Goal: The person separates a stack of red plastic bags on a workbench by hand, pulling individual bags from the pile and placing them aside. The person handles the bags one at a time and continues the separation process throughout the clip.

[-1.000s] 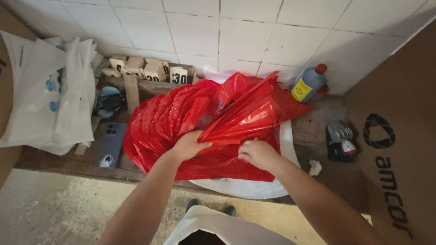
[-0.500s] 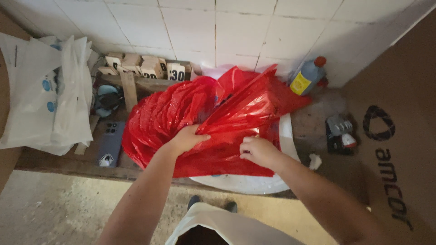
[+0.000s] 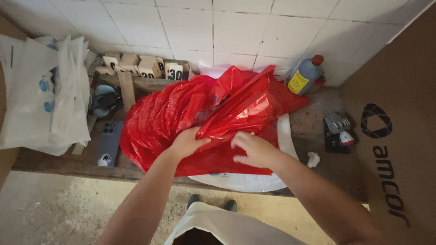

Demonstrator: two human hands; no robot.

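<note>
A heap of shiny red plastic bags point(image 3: 181, 113) lies on a wooden bench, partly over a round white board point(image 3: 254, 181). My left hand point(image 3: 185, 144) pinches a fold of the red plastic near the heap's front edge. My right hand point(image 3: 254, 149) rests flat on the lowest red bag, fingers spread and pointing left, close to my left hand. One red bag point(image 3: 250, 104) stands raised and crumpled above both hands.
White plastic bags point(image 3: 45, 100) hang at the left. A dark phone point(image 3: 108, 143) lies on the bench beside them. Small numbered wooden blocks point(image 3: 145, 68) line the tiled wall. A grey bottle with a red cap point(image 3: 305, 75) stands at the back right. A brown cardboard box point(image 3: 395, 136) fills the right side.
My hands have stayed on the red bags. My right hand has opened flatter on the lower bag and the raised bag has shifted a little.
</note>
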